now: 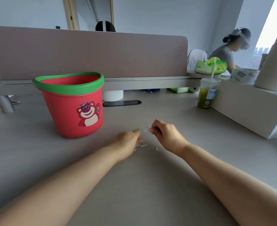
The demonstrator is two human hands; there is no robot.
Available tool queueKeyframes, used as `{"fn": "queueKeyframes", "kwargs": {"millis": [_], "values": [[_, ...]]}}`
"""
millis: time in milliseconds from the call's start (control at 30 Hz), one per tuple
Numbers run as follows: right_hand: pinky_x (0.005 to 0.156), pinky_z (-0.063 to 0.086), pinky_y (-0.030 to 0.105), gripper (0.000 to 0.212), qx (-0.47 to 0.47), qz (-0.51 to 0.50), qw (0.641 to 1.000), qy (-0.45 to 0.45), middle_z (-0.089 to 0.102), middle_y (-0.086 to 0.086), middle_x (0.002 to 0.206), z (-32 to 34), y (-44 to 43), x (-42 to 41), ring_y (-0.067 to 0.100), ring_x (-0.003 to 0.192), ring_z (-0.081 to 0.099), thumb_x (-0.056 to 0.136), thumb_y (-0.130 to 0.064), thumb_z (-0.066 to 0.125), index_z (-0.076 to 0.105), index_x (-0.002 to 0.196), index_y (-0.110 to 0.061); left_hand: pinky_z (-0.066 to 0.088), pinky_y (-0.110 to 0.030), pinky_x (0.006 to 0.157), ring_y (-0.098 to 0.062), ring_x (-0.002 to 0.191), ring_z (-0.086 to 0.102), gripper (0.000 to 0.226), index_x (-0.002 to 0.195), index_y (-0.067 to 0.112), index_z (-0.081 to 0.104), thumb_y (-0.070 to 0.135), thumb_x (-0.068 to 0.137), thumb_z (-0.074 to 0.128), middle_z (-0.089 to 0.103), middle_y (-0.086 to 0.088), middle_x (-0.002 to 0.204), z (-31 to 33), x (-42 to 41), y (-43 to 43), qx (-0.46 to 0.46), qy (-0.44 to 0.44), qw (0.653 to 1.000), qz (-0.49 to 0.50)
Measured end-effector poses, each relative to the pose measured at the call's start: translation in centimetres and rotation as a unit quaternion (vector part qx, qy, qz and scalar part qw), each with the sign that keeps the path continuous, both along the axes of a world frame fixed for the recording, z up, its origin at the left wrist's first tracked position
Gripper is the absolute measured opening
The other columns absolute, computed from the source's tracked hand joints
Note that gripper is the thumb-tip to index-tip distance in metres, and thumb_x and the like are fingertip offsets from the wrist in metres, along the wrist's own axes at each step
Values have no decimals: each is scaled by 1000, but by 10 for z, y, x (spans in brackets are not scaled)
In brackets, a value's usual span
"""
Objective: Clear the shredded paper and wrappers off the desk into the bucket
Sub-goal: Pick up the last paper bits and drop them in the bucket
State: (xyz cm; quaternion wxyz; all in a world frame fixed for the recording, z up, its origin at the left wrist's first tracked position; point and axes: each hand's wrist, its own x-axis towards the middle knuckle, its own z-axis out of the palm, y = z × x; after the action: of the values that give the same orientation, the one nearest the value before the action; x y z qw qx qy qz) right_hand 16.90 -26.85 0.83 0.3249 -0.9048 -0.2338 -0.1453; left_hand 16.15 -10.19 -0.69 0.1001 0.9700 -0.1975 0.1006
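Note:
A red bucket [72, 110] with a green rim and a bear picture stands on the grey desk [134, 185], left of centre. A few small white paper shreds [143, 145] lie on the desk between my hands. My left hand [126, 142] rests low on the desk with its fingers curled over the shreds; whether it grips any is hidden. My right hand [165, 136] is raised slightly and pinches a small white paper scrap [147, 128] at its fingertips. Both hands are to the right of the bucket.
A pink-grey partition [88, 53] closes the desk's far side. A green drink cup with a straw [207, 95] and a white box [248, 110] stand at right. A black cable slot [122, 103] lies behind the bucket. A person with a headset [229, 49] sits beyond.

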Motion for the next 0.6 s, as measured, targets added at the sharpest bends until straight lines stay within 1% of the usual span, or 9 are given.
{"fn": "queueKeyframes", "kwargs": {"millis": [67,133,200,300,367,400,467,500,600], "values": [[55,31,29,17,-5,16,1000,5,49,4,61,7,7,4,23,55,40,92,-20,48,52,85,-6,28,-33,63,-41,91,59,15,84,11,38,21,95,43,64,-21,103,9,2,14,-51,-36,998,19],[51,31,26,15,-2,30,1000,5,42,-3,54,16,17,9,14,49,36,92,-21,49,48,79,-13,25,-33,62,-43,85,58,17,86,6,44,21,94,45,63,-24,97,24,1,29,-88,-85,992,32],[47,30,17,18,28,47,998,-14,39,-6,53,30,31,16,11,47,32,92,-20,50,44,76,-14,28,-36,61,-44,81,58,23,90,0,49,22,93,46,63,-25,93,44,-4,43,-99,-138,985,36],[49,32,13,20,66,65,994,-59,39,-5,55,61,59,25,12,49,33,91,-21,50,44,74,-13,37,-37,52,-44,65,59,32,80,0,50,30,89,45,63,-24,77,80,-23,66,-94,-250,964,11],[48,32,12,22,89,78,990,-79,38,-4,55,86,82,32,9,49,36,92,-22,49,43,73,-12,37,-35,46,-42,57,59,34,76,1,49,32,86,41,62,-22,70,107,-28,84,-84,-331,940,19],[48,33,11,23,101,86,987,-90,37,-5,54,99,94,36,6,47,39,92,-21,49,43,73,-11,34,-34,48,-42,60,59,34,77,0,50,31,88,42,62,-22,72,123,-28,92,-88,-354,930,42],[48,34,7,20,121,104,980,-122,36,-9,54,124,120,42,-3,46,42,92,-18,50,44,75,-9,29,-34,59,-43,73,58,30,85,-3,53,26,91,48,62,-24,83,154,-17,110,-104,-365,919,108],[49,35,6,18,127,110,976,-136,37,-10,54,135,132,47,-4,46,43,91,-17,50,47,76,-9,27,-33,61,-41,75,57,27,88,-2,53,24,92,49,62,-24,86,168,-7,120,-106,-354,918,142],[49,35,8,21,122,118,974,-149,41,-9,54,152,162,66,5,49,39,90,-18,52,54,81,1,31,-32,61,-29,68,50,20,80,10,49,27,91,51,59,-14,77,188,18,145,-80,-272,940,190]]}}
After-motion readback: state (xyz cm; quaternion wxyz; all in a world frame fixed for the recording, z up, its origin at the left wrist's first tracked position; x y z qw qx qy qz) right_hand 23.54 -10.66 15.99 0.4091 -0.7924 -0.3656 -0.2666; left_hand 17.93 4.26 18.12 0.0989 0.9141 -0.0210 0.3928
